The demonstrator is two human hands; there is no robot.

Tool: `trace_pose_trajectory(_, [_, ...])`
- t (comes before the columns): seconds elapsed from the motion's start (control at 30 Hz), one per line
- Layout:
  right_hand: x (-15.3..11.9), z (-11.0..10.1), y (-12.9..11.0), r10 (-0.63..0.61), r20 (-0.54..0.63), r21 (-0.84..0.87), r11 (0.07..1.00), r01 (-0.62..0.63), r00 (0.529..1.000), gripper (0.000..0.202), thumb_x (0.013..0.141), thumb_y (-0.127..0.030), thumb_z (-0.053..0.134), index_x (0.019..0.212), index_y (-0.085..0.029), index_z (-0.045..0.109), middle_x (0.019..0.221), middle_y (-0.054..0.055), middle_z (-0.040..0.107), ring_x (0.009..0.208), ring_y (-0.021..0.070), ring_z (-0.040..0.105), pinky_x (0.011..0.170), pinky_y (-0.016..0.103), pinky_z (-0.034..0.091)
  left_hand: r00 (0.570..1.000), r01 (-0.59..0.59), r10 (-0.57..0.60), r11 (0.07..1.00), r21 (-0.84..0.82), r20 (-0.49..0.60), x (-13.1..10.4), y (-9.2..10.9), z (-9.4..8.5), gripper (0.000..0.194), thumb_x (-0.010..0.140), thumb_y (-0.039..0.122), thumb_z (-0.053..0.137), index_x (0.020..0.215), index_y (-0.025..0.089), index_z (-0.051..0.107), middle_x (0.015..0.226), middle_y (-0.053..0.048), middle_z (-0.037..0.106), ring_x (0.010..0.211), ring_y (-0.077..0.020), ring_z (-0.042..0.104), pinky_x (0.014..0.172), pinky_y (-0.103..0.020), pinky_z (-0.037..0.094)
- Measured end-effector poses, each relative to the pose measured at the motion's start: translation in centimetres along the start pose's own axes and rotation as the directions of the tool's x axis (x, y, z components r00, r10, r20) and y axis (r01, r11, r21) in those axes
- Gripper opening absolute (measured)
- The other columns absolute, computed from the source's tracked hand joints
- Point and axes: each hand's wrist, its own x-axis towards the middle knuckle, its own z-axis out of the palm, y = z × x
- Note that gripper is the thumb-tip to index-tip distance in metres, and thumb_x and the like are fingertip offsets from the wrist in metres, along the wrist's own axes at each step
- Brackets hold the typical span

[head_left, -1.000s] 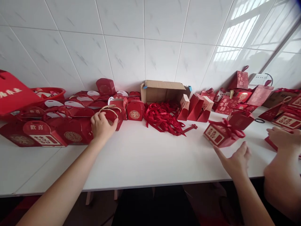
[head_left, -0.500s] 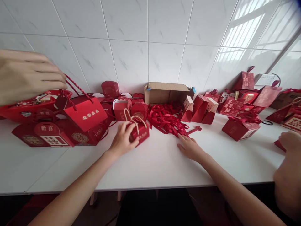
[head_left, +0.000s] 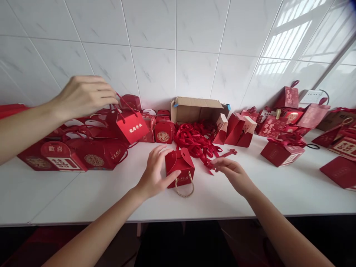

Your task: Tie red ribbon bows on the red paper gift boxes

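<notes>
While the left hand [head_left: 155, 171] curves about the left side of a small red gift box [head_left: 180, 160], the right hand [head_left: 230, 172] pinches a loose red ribbon [head_left: 207, 164] between thumb and fingertips. The left grip is relaxed, fingers apart, thumb across the box's front; whether it presses on the card is hard to tell. The right grip is closed on the ribbon.

The gift box sits upright on a white table [head_left: 217, 204], in front of the wearer, its top flaps folded together and a beige rope handle [head_left: 185, 195] drooping down the front. Just behind the ribbon is a tangled heap of red ribbons [head_left: 191, 139], spilling from a cardboard carton [head_left: 197, 102] set on its side against a white tiled wall [head_left: 152, 22].

To the left, another person's hand [head_left: 87, 94] holds a red box with gold lettering [head_left: 132, 128] by its red cord, above rows of red boxes [head_left: 96, 155]. To the right stand three tall red-and-cream boxes [head_left: 234, 129], and beyond them, a box with a ribbon on top [head_left: 275, 152].
</notes>
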Motion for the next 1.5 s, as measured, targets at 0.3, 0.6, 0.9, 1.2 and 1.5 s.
trace_pose_trajectory(0.3, [-1.4, -0.5, -4.6, -0.353, -0.543, -0.15, 0.934, 0.325, 0.762, 0.008, 0.075, -0.025, 0.072, 0.083, -0.023, 0.071, 0.082, 0.002, 0.068, 0.078, 0.0151, 0.062, 0.07, 0.029, 0.051, 0.931, 0.041, 0.013, 0.989, -0.14, 0.365, 0.6, 1.9, -0.8, 0.04, 0.085, 0.035, 0.053, 0.124, 0.025, 0.052, 0.131, -0.01, 0.044, 0.121, -0.0246, 0.047, 0.102, -0.038, 0.041])
trace_pose_trajectory(0.6, [-1.0, -0.7, -5.4, -0.112, -0.512, 0.19, 0.952, 0.239, 0.852, 0.02, 0.071, -0.022, 0.074, 0.091, -0.024, 0.069, 0.083, 0.001, 0.069, 0.077, 0.0157, 0.065, 0.071, 0.03, 0.053, 0.933, 0.018, 0.005, 0.998, -0.06, 0.36, 0.1, 4.1, -1.4, 0.041, 0.082, 0.029, 0.054, 0.123, 0.026, 0.053, 0.132, -0.011, 0.043, 0.124, -0.0284, 0.042, 0.104, -0.045, 0.038])
trace_pose_trajectory(0.9, [-4.5, 4.6, -6.9, -0.176, 0.147, 0.228, 0.964, 0.14, 0.973, 0.045, 0.082, -0.018, 0.062, 0.124, -0.032, 0.056, 0.131, 0.007, 0.05, 0.065, 0.0105, 0.061, 0.056, 0.028, 0.054, 0.996, -0.082, 0.084, 0.993, -0.086, 0.021, -0.7, 8.4, -0.1, 0.017, 0.083, 0.032, 0.053, 0.093, 0.026, 0.065, 0.128, -0.006, 0.053, 0.128, -0.0313, 0.033, 0.105, -0.054, 0.032])
trace_pose_trajectory(1.2, [-6.3, 4.9, -7.2, -0.222, 0.116, 0.173, 0.964, 0.2, 0.968, 0.045, 0.079, -0.021, 0.067, 0.121, -0.034, 0.059, 0.123, 0.004, 0.059, 0.121, 0.025, 0.047, 0.106, 0.045, 0.034, 0.994, -0.11, 0.107, 0.99, -0.093, -0.034, -2.1, 10.0, -0.3, 0.02, 0.084, 0.021, 0.05, 0.092, 0.027, 0.067, 0.135, -0.005, 0.045, 0.128, -0.0318, 0.028, 0.102, -0.055, 0.034])
trace_pose_trajectory(1.5, [-4.5, 5.3, -7.4, 0.166, 0.007, 0.673, 0.729, -0.127, 0.986, 0.016, 0.068, -0.025, 0.077, 0.084, -0.027, 0.074, 0.087, 0.001, 0.073, 0.081, 0.0169, 0.066, 0.079, 0.033, 0.053, 0.973, -0.229, 0.228, 0.973, 0.041, 0.03, -2.9, 9.7, 0.5, 0.016, 0.08, 0.015, 0.049, 0.076, 0.019, 0.064, 0.152, -0.004, 0.02, 0.137, -0.037, 0.015, 0.105, -0.06, 0.024])
